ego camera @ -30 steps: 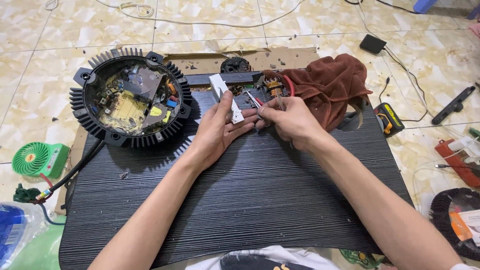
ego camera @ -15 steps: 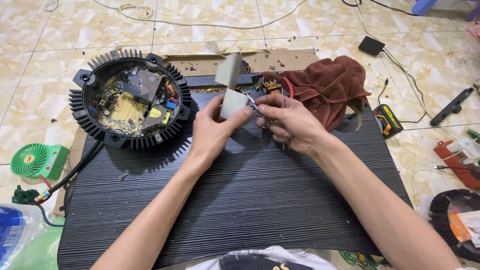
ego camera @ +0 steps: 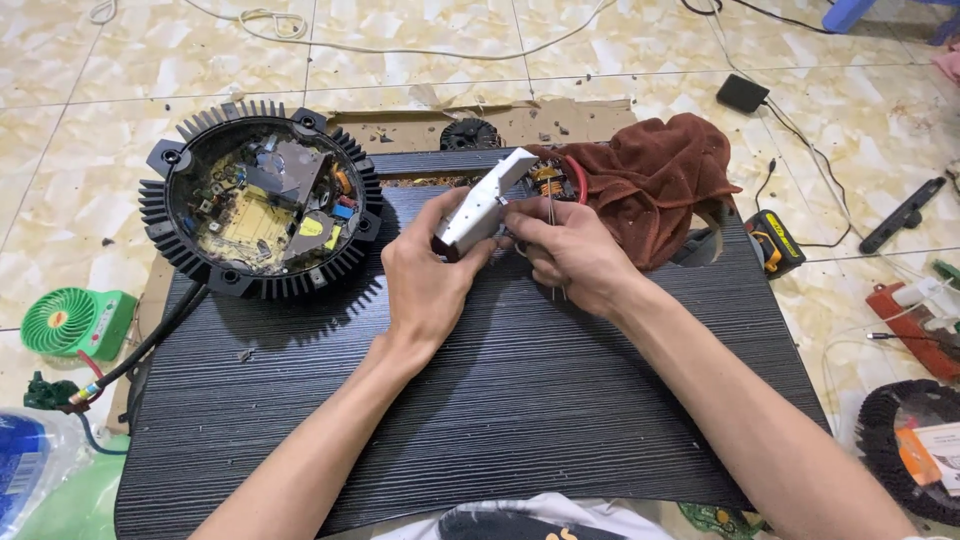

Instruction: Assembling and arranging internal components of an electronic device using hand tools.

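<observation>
Here, both hands (ego camera: 500, 250) clamped on a small grey metal box (ego camera: 485, 200), its underside hidden.

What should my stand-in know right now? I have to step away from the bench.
Left hand: grips the pale metal cover piece, tilted up over the black ribbed board.
Right hand: pinches at the cover's edge, by the wired part beside the brown cloth.
Done: round finned housing lies open, circuit board exposed.
Left: the cover is not yet set down.
</observation>
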